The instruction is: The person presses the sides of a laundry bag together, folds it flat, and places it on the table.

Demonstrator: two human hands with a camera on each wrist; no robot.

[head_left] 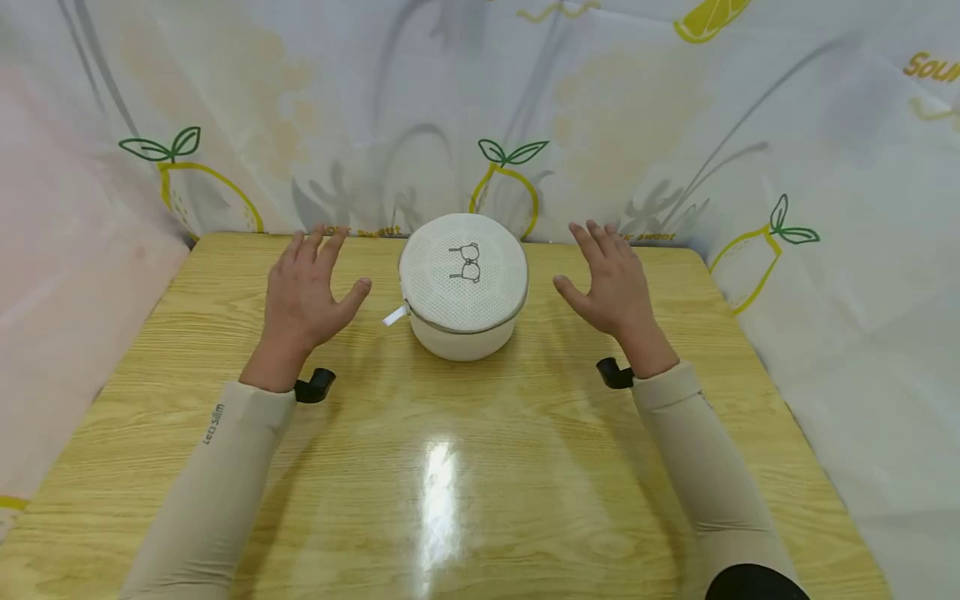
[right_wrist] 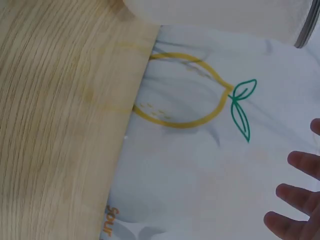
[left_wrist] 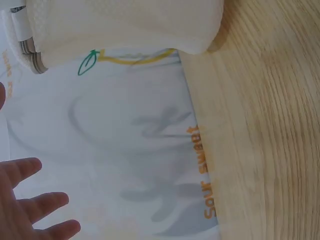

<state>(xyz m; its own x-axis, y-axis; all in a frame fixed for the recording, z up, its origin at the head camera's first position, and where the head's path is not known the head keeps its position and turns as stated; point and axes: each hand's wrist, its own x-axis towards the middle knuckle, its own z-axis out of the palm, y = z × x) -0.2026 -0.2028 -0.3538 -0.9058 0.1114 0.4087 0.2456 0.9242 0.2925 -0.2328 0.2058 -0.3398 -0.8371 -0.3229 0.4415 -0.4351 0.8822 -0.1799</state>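
A round white mesh laundry bag (head_left: 462, 275) with a zipped lid stands upright near the table's back edge. Its lid carries a small line drawing of glasses, and a white tab (head_left: 395, 316) sticks out at its left front. To the left of the bag, my left hand (head_left: 303, 296) is held with fingers straight and thumb apart, touching nothing. My right hand (head_left: 611, 283) mirrors it on the other side, fingers spread and the palm free. In the left wrist view the bag's side (left_wrist: 125, 25) fills the top; the right wrist view shows its pale wall (right_wrist: 225, 17) too.
The wooden table (head_left: 517, 467) has a glossy light reflection in front of the bag. A white curtain (head_left: 315, 108) printed with lemons hangs right behind the table and along both sides. Black straps with camera mounts (head_left: 316, 386) sit at both wrists.
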